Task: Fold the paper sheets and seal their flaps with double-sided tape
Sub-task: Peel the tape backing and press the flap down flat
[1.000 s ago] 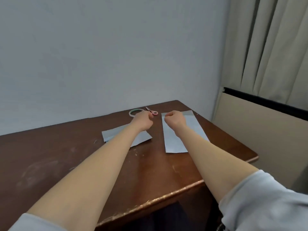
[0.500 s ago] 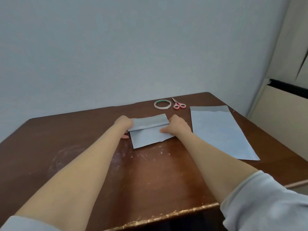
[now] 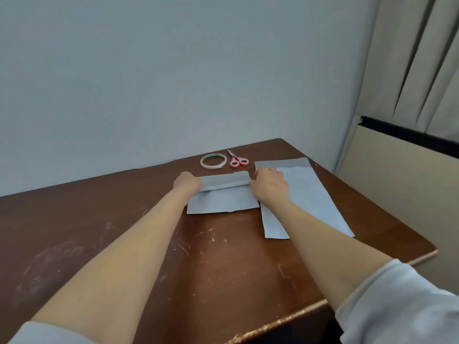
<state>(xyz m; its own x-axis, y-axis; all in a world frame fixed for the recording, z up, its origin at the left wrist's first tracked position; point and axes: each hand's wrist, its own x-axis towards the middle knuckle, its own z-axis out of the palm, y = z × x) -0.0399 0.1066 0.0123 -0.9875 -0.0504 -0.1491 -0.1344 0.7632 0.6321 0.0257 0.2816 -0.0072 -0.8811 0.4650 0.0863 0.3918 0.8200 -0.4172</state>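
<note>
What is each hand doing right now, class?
Left hand: closed on the left end of the folded paper's flap.
Right hand: pressing the flap's right end; grip unclear.

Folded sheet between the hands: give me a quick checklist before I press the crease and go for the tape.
1. Left hand on the left end of the folded sheet: ok.
2. Right hand on its right end: ok.
3. Flap lying flat: not ok, it still bulges along the fold.
4. Flap edge square with the sheet: cannot tell.
5. Tape roll and scissors free on the table behind the sheet: ok.
6. Second sheet out of the way: not ok, the right forearm lies across it.
</note>
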